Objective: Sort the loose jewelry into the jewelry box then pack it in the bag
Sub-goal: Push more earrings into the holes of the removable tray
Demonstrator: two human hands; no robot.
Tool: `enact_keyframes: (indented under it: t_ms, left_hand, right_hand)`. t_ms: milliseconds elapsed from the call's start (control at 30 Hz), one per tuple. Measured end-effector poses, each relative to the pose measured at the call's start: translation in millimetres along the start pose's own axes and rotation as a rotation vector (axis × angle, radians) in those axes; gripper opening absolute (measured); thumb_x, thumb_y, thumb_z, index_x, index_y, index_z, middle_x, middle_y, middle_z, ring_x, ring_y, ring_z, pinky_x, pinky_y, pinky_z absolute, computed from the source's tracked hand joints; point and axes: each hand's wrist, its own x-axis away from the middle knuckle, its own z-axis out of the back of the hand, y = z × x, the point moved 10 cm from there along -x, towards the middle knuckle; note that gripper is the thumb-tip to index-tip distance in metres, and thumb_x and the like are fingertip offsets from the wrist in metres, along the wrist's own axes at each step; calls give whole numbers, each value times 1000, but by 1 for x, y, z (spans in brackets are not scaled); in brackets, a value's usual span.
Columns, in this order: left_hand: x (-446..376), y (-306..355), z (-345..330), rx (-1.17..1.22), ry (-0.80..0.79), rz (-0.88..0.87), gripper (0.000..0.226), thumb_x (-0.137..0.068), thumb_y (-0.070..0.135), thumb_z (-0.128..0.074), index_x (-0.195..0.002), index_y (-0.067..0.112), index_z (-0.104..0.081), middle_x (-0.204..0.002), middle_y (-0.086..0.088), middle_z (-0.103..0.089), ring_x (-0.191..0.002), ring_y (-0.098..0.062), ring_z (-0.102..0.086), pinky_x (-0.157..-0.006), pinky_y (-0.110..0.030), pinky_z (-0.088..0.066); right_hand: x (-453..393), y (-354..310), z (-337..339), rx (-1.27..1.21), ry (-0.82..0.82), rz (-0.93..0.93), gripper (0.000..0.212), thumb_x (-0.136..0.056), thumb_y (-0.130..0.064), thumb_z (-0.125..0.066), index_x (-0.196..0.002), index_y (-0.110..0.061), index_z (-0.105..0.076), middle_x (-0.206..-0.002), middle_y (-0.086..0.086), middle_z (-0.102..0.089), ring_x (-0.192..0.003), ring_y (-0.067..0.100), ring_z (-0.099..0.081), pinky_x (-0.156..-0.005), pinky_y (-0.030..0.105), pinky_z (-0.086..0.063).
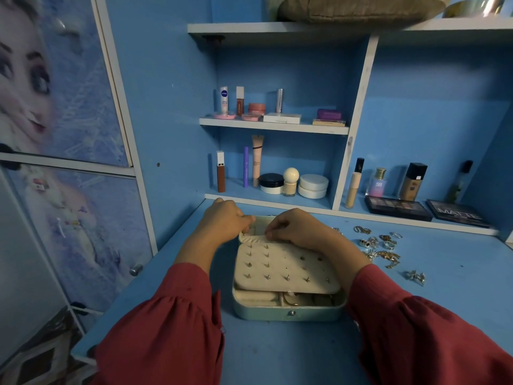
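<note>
Right hand [294, 227] is set at the far edge of the cream earring panel [286, 269], fingers curled, fingertips pinching or pressing the panel's rolled top edge [254, 239]; whether anything small is held there cannot be told. Left hand [224, 219] is placed at about 9 o'clock of the right hand, fingers curled at the far-left corner of the same edge, apparently gripping it.

The panel is laid flat-ish over the pale blue jewelry box [288, 312], long axis running 9 to 3 o'clock, studs pushed through several of its holes. Box compartments are seen only at the near side, below the panel; something gold is visible inside, kind unclear.

The key relation: the loose jewelry [380, 247] is scattered on the blue desk [277, 354] at roughly 3 o'clock of the right hand, just beside the box's right side, with one silver piece [415, 277] lying apart toward 4 o'clock. The right hand is judged clearly nearer to the pile; the left is blocked by the box. The next reach is judged a short sideways one for the right hand.

No bag is identified with certainty.
</note>
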Motion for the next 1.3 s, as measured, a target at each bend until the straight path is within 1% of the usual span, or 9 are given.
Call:
enact_keyframes:
  t_ms: [133,300,467,633,733,867,1000,1133,1300]
  left_hand:
    - [3,7,4,78,2,-12,36,-81,35,-59,-49,23,-71,-72,-2,-64,-71,-16,-60,-72,-33,-51]
    - [5,4,4,44,7,6,38,-85,30,-58,-51,19,-71,-62,2,-58,-69,-16,-59,-67,-30,-49]
    - [8,11,-8,161,-103,17,37,-89,31,-60,-61,12,-74,-78,-11,-68,-81,-22,-63,-78,-35,-50]
    - [6,4,7,88,43,21,46,-91,39,-56,-53,16,-69,-58,-2,-58,-66,-20,-59,-68,-30,-48]
    - [7,8,-2,43,-11,4,48,-91,39,-56,-49,19,-66,-59,3,-59,-67,-16,-58,-69,-30,-47]
    - [7,9,-9,84,-73,15,46,-91,39,-57,-52,16,-67,-65,-2,-62,-71,-19,-60,-73,-31,-49]
    - [4,2,2,122,13,25,47,-92,43,-55,-56,17,-69,-60,1,-60,-69,-17,-61,-76,-33,-51]
    - [6,7,-2,7,1,4,47,-93,43,-54,-55,19,-67,-51,10,-53,-60,-11,-54,-66,-27,-42]
    - [5,7,-9,-22,-49,12,47,-94,43,-52,-54,20,-64,-62,2,-61,-71,-20,-60,-72,-32,-50]
  right_hand:
    - [0,0,-1,4,-6,-1,11,-88,-23,-65,-93,-25,-74,-95,-10,-66,-88,4,-54,-75,20,-40]
    - [0,0,-1,3,-11,-3,13,-88,-23,-65,-97,-23,-74,-98,-9,-66,-90,6,-54,-80,22,-39]
    - [0,0,-1,6,-12,-7,14,-88,-24,-64,-98,-22,-74,-97,-8,-68,-88,5,-55,-79,22,-40]
    - [0,0,-1,4,-7,-7,14,-88,-24,-65,-98,-22,-74,-98,-7,-68,-91,8,-56,-83,25,-42]
    - [0,-1,0,12,-3,2,15,-88,-23,-65,-99,-21,-74,-95,-8,-67,-88,7,-55,-79,22,-42]
    - [1,-2,0,-2,7,13,13,-88,-22,-65,-96,-22,-75,-89,-11,-67,-84,4,-56,-71,14,-41]
    - [0,-2,1,6,13,18,14,-88,-21,-64,-97,-20,-75,-90,-10,-67,-86,5,-56,-70,14,-41]
    - [1,-2,2,12,25,17,15,-90,-20,-63,-98,-17,-75,-91,-7,-67,-84,6,-56,-74,19,-42]
    - [0,1,2,18,36,0,12,-89,-24,-64,-91,-22,-75,-82,-13,-65,-83,7,-57,-78,25,-46]
